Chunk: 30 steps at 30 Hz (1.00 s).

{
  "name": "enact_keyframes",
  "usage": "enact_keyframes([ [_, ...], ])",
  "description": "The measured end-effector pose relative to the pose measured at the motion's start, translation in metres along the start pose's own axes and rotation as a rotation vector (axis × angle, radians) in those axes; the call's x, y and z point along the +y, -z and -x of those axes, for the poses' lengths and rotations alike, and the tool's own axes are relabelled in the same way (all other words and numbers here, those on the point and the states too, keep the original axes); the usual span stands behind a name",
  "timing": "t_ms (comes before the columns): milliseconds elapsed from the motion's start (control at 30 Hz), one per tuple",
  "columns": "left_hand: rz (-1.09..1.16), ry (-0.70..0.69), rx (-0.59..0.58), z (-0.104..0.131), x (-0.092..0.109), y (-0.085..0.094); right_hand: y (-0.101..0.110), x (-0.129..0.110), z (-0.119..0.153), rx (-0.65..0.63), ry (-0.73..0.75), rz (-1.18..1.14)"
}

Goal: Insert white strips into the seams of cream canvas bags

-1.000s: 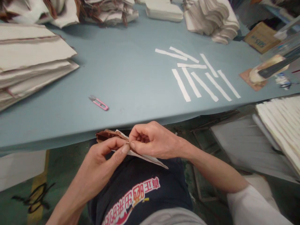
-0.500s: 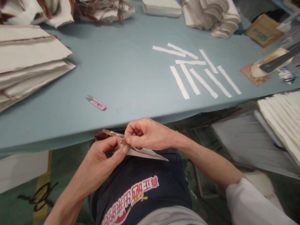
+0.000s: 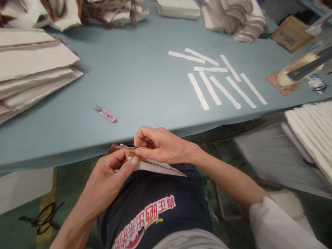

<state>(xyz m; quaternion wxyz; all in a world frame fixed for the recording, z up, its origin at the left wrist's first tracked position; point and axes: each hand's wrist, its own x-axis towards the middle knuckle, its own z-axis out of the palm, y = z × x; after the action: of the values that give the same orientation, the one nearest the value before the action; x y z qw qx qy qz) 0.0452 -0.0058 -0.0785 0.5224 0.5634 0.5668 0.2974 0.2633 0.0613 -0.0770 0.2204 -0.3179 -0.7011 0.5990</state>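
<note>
Over my lap, just below the table's front edge, I hold a folded piece of white and brown material (image 3: 160, 168), its pointed end reaching to the right. My left hand (image 3: 111, 173) pinches its edge between thumb and forefinger. Close against it, my right hand (image 3: 162, 145) has its thumb and curled fingers pressed on the same edge. The fingertips of both hands nearly meet and hide the spot between them. Pink-handled thread snips (image 3: 105, 114) lie on the table beyond my left hand.
Several white strips (image 3: 198, 91) are spread over the blue-green table (image 3: 135, 76). Stacks of white pieces (image 3: 31, 65) stand at the left, with more piles (image 3: 178, 8) along the back. A cardboard box (image 3: 292, 34) and a glue-coloured container (image 3: 287, 74) are at the right.
Both hands have shifted slightly to the left along the edge of the folded piece. They keep their pinching hold. The snips and strips stay where they were.
</note>
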Motion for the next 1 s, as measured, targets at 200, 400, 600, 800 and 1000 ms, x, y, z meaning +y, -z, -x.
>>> enact_keyframes([
  [200,0.019,-0.060,0.133,0.005,-0.002,-0.004,-0.020,-0.011,0.023,0.260,-0.086,0.134],
  [400,0.004,-0.076,0.218,0.009,-0.009,-0.015,-0.057,-0.003,0.035,0.426,-0.095,0.342],
  [600,-0.004,-0.059,0.266,0.011,-0.015,-0.021,-0.067,0.009,0.033,0.436,-0.222,0.213],
  [800,0.167,0.038,0.371,0.006,-0.027,-0.032,-0.074,0.016,0.029,0.360,-0.346,-0.110],
  [1000,0.344,0.096,0.466,0.001,-0.031,-0.048,-0.091,0.026,0.024,0.376,-0.175,-0.064],
])
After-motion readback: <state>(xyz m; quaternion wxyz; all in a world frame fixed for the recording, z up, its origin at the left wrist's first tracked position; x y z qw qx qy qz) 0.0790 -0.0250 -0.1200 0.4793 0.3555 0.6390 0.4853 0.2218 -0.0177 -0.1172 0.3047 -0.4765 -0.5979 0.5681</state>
